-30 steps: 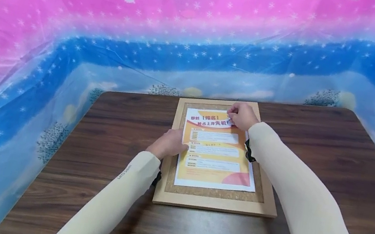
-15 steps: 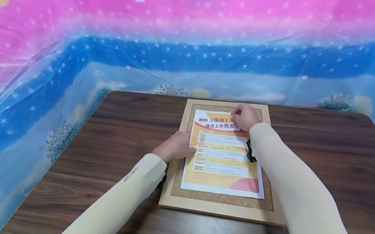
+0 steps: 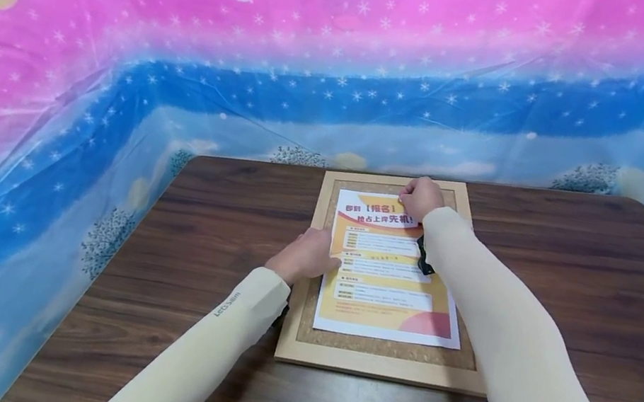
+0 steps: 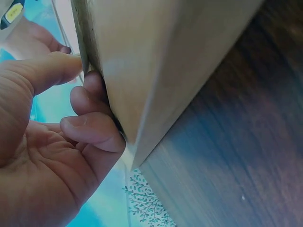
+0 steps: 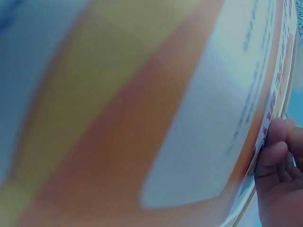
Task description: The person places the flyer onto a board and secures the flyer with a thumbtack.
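A cork board in a light wooden frame (image 3: 377, 365) lies flat on the dark wood table (image 3: 572, 288). An orange and white poster (image 3: 389, 277) lies on the cork. My left hand (image 3: 308, 260) grips the frame's left edge (image 4: 151, 71), with the thumb (image 4: 42, 71) on top and the fingers (image 4: 90, 127) curled under it. My right hand (image 3: 419, 198) sits at the poster's top right, its fingers (image 5: 279, 161) curled against the sheet's edge (image 5: 265, 123). Whatever lies under those fingers is hidden.
A glossy pink, blue and white sheet (image 3: 191, 63) with stars rises behind and to the left of the table. Bare wood (image 3: 210, 210) lies on both sides of the board and in front of it.
Both hands keep their places on the frame and the poster. The head view has shifted a little, so the board now sits slightly further right and lower.
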`<state>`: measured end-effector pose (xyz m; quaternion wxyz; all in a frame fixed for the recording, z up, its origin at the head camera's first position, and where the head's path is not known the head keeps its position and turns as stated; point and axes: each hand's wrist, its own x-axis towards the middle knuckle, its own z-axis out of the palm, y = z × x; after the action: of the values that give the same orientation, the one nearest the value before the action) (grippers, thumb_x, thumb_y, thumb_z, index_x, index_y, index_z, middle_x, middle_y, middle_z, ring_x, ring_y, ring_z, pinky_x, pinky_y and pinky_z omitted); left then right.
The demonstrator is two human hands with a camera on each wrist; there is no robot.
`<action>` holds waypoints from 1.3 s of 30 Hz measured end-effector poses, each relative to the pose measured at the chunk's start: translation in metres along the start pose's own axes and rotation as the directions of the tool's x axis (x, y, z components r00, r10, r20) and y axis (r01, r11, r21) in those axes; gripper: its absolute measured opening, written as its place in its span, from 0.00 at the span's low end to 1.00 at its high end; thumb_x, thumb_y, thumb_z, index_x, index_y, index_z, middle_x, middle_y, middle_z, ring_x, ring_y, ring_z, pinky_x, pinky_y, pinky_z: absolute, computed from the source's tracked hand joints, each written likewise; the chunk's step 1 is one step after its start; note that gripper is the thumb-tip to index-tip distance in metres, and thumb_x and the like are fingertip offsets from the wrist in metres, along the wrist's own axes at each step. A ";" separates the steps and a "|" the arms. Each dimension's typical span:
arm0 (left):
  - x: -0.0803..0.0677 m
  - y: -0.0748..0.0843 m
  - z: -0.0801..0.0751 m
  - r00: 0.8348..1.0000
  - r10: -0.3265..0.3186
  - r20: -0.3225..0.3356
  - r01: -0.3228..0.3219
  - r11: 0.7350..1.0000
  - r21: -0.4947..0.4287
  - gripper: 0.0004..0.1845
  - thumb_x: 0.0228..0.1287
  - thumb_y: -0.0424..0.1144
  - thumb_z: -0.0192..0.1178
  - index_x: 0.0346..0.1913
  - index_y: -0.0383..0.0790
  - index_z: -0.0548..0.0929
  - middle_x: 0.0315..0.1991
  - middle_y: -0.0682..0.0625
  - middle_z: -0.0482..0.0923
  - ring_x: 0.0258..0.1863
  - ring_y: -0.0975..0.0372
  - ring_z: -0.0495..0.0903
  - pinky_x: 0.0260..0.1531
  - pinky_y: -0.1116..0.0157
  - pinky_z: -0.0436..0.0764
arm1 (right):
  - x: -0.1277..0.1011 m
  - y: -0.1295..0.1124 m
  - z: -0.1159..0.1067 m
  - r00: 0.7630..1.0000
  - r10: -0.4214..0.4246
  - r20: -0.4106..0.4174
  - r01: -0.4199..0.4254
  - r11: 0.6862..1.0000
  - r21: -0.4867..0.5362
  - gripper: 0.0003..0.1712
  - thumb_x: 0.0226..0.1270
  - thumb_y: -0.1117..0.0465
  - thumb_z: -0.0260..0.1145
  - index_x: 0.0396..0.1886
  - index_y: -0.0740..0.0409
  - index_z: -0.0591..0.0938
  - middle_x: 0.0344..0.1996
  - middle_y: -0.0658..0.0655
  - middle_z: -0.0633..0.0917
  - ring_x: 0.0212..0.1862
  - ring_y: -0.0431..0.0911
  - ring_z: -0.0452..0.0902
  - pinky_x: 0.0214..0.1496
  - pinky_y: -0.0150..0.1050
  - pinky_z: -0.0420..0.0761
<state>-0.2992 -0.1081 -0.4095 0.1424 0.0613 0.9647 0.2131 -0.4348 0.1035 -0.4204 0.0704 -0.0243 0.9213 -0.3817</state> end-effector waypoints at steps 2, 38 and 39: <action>0.000 0.000 0.000 1.000 -0.003 0.002 0.003 1.000 -0.003 0.26 0.64 0.41 0.59 0.61 0.33 0.68 0.38 0.46 0.76 0.30 0.60 0.78 0.23 0.66 0.74 | 0.000 -0.001 0.000 1.000 0.015 0.004 -0.015 1.000 0.005 0.09 0.72 0.61 0.56 0.40 0.60 0.80 0.39 0.59 0.79 0.41 0.52 0.75 0.42 0.47 0.75; -0.001 0.000 0.002 1.000 -0.031 0.002 0.031 0.999 -0.030 0.27 0.64 0.41 0.60 0.62 0.34 0.66 0.37 0.47 0.76 0.28 0.61 0.79 0.23 0.66 0.76 | 0.007 -0.002 0.002 0.991 0.099 -0.086 -0.089 0.990 0.110 0.10 0.69 0.59 0.60 0.37 0.61 0.82 0.26 0.59 0.82 0.26 0.48 0.77 0.38 0.46 0.77; -0.001 0.000 0.002 0.999 -0.032 0.004 0.032 0.999 -0.030 0.27 0.64 0.41 0.60 0.62 0.34 0.67 0.37 0.47 0.76 0.28 0.61 0.79 0.23 0.66 0.76 | 0.006 -0.002 0.002 0.991 0.101 -0.088 -0.092 0.990 0.104 0.10 0.69 0.59 0.60 0.38 0.61 0.82 0.27 0.60 0.82 0.27 0.49 0.77 0.38 0.46 0.77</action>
<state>-0.2976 -0.1073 -0.4109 0.1483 0.0441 0.9619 0.2252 -0.4406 0.0996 -0.4210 0.0469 0.0418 0.9034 -0.4243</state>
